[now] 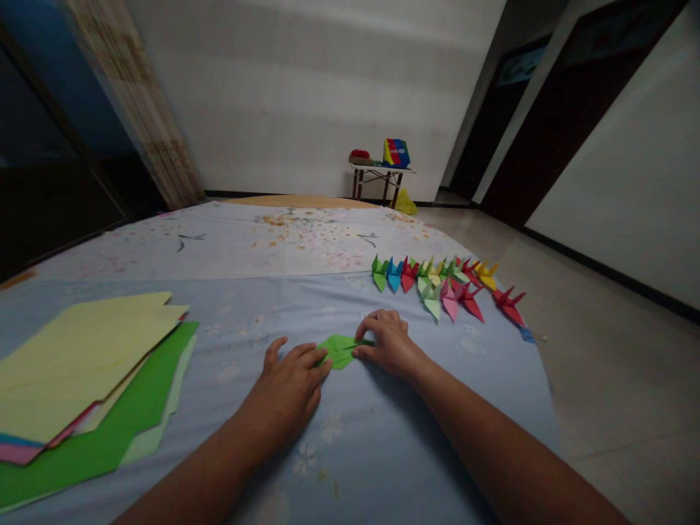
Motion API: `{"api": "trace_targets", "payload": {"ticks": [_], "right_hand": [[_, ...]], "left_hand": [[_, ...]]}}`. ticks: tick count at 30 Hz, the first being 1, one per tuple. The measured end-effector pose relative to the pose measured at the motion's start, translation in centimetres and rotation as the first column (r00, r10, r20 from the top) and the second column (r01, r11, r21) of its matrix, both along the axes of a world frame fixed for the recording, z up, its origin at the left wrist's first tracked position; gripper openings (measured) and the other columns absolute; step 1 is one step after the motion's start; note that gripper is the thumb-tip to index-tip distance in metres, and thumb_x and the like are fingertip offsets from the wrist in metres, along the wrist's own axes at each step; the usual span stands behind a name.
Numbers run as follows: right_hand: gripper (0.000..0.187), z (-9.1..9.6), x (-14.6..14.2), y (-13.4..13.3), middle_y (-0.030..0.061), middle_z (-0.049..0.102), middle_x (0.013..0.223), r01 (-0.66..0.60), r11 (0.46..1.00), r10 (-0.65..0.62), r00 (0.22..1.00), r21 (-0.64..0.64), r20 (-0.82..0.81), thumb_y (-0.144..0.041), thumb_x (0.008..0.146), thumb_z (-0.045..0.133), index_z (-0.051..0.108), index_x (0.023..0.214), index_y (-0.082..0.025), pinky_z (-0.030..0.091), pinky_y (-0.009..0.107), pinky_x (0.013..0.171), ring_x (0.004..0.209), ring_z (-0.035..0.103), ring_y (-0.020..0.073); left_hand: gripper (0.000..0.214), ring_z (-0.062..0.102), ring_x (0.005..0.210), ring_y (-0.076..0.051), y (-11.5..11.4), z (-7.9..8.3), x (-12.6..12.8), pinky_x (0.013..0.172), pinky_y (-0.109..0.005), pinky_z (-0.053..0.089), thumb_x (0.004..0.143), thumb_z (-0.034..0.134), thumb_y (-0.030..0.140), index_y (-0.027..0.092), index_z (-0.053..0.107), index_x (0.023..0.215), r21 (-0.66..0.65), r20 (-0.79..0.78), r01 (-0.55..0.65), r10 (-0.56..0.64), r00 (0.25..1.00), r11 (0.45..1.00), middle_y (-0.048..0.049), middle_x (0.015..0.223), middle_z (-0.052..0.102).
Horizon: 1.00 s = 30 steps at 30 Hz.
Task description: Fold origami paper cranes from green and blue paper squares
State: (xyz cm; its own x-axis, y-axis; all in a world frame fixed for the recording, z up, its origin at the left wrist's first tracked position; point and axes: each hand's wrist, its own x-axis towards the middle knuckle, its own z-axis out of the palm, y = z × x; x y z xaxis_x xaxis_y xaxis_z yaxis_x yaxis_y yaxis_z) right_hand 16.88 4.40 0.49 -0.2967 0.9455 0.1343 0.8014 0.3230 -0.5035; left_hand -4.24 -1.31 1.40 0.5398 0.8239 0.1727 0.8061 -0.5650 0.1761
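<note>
A small piece of folded green paper (340,351) lies on the blue cloth between my two hands. With its thumb and index finger my left hand (295,375) grips the paper's left end, while the little finger sticks out to the side. My right hand (388,341) pinches the narrow right end, its other fingers curled. Creases and a slit-like fold line run along the paper's middle. To the right, beyond my right hand, several folded paper cranes (429,297) in green, blue, red, pink and yellow stand in loose rows.
A stack of coloured paper sheets (82,343) lies at the left, yellow on top. The round table's flowered cloth (306,240) stretches away to the far edge. Against the wall stands a small side table (377,170) with a colourful box (397,153). Tiled floor (590,350) shows at the right.
</note>
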Motion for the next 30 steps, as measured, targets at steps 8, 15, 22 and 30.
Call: {"api": "trace_targets", "payload": {"ticks": [8, 15, 22, 30], "right_hand": [[0.025, -0.7, -1.0, -0.6, 0.0051, 0.048, 0.122, -0.134, 0.964, 0.127, 0.991, 0.232, 0.043, -0.035, 0.073, 0.07, 0.065, 0.098, -0.032, 0.024, 0.046, 0.093, 0.116, 0.032, 0.0276], [0.019, -1.4, -1.1, -0.4, 0.0034, 0.052, 0.119, -0.13, 0.975, 0.122, 0.991, 0.181, 0.055, -0.041, 0.075, 0.066, 0.068, 0.092, -0.034, 0.023, 0.046, 0.093, 0.116, 0.031, 0.027], [0.022, -1.2, -1.0, -0.4, 0.0019, 0.051, 0.119, -0.104, 0.987, 0.097, 0.993, 0.124, 0.062, -0.042, 0.074, 0.067, 0.067, 0.094, -0.036, 0.023, 0.045, 0.094, 0.116, 0.031, 0.0259], [0.023, -0.8, 0.1, -0.1, 0.0027, 0.052, 0.118, -0.063, 0.996, 0.059, 0.996, 0.063, 0.06, -0.041, 0.072, 0.069, 0.067, 0.094, -0.036, 0.025, 0.046, 0.094, 0.115, 0.034, 0.0264]], "left_hand": [[0.034, 0.043, 0.122, -0.031, -1.1, 0.0, 1.7, 0.102, -0.059, 0.012, 0.079, 0.05, 0.017, 0.023, 0.061, 0.111, 0.034, -0.087, -0.119, 0.121, 0.989, 0.992, -0.0086, 0.123, 0.059], [0.043, 0.04, 0.126, -0.029, -2.8, -0.3, 3.1, 0.104, -0.054, 0.015, 0.086, 0.045, 0.039, 0.018, 0.055, 0.122, 0.018, -0.115, -0.108, 0.11, 0.987, 0.994, -0.0121, 0.132, 0.05], [0.052, 0.041, 0.125, -0.03, -3.2, 0.0, 3.3, 0.104, -0.055, 0.018, 0.088, 0.039, 0.043, 0.011, 0.049, 0.128, -0.113, -0.19, -0.069, 0.047, 0.981, 0.991, -0.0161, 0.136, 0.043], [0.043, 0.043, 0.124, -0.026, -3.2, 1.6, 2.9, 0.107, -0.055, 0.014, 0.09, 0.037, 0.038, 0.016, 0.053, 0.123, -0.195, -0.198, -0.15, 0.111, 0.974, 0.969, -0.0115, 0.133, 0.049]]}}
